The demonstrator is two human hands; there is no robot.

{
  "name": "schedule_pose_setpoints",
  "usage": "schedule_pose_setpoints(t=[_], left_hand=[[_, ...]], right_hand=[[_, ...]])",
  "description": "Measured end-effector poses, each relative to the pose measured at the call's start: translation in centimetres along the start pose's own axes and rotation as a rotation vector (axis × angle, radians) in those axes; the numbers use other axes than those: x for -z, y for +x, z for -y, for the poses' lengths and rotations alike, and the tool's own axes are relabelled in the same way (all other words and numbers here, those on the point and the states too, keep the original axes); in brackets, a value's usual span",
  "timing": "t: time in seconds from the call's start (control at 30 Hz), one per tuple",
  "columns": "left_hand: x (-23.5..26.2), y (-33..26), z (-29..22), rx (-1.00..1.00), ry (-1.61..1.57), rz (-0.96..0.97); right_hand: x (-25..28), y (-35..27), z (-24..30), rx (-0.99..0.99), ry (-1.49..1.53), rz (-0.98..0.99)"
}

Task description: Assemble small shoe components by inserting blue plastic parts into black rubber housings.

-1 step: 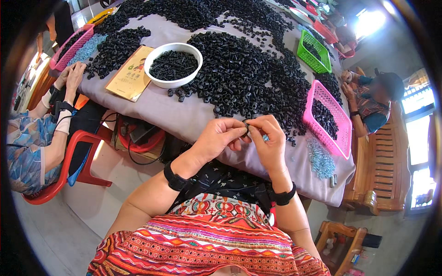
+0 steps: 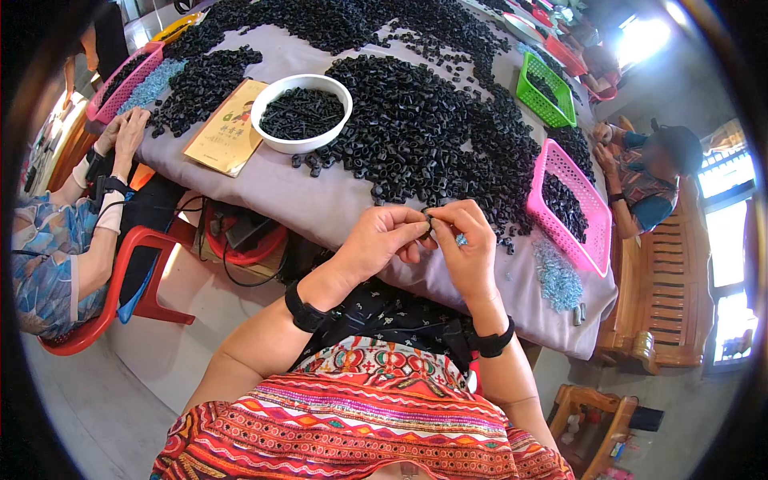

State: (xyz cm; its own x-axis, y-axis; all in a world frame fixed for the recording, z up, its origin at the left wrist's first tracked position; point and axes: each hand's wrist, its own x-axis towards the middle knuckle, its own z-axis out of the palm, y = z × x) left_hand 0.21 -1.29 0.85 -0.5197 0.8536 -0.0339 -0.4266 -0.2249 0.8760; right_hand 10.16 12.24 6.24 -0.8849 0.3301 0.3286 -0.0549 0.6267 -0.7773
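Just over the near edge of the cloth-covered table, my left hand (image 2: 390,234) and my right hand (image 2: 466,244) meet fingertip to fingertip. Pinched between them is a small black plastic part (image 2: 429,222), mostly covered by thumbs and fingers. A bit of light blue shows by my right fingers. Right beyond my hands spreads a large heap of small black plastic parts (image 2: 416,128). To the right stands a pink plastic basket (image 2: 572,200) partly filled with black parts. Small clear-blue pieces (image 2: 558,276) lie in a pile beside it.
A white bowl (image 2: 342,124) of thin black pieces touches a yellow booklet (image 2: 220,140) on the grey tablecloth (image 2: 280,200). A green basket (image 2: 564,116) stands farther right. Co-workers sit left and right; a red chair (image 2: 136,240) and wooden bench (image 2: 668,280) stand beside the table.
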Motion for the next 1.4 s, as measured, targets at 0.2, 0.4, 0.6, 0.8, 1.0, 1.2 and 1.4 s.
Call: schedule_pose_setpoints(t=[0.2, 0.4, 0.6, 0.8, 1.0, 1.2, 1.4], left_hand=[[0.4, 0.6, 0.6, 0.002, -0.019, -0.052], [0.3, 0.6, 0.8, -0.028, 0.123, -0.078], [0.3, 0.6, 0.4, -0.034, 0.179, -0.096], [0.1, 0.8, 0.4, 0.019, 0.256, 0.047], [-0.2, 0.7, 0.6, 0.003, 0.176, 0.045], [0.5, 0.8, 0.9, 0.049, 0.234, 0.078], [-0.1, 0.6, 0.2, 0.122, 0.357, 0.168]], right_hand=[[0.5, 0.3, 0.3, 0.056, -0.118, 0.134], [-0.1, 0.1, 1.5, 0.107, -0.431, 0.163], [-0.8, 0.1, 0.7, 0.187, -0.574, 0.119], [-0.2, 0.1, -0.2, 0.239, -0.570, 0.091], [0.1, 0.3, -0.3, 0.242, -0.501, 0.137], [-0.4, -0.2, -0.8, 0.306, -0.525, 0.066], [1.1, -1.0, -2.0, 0.245, -0.460, 0.102]])
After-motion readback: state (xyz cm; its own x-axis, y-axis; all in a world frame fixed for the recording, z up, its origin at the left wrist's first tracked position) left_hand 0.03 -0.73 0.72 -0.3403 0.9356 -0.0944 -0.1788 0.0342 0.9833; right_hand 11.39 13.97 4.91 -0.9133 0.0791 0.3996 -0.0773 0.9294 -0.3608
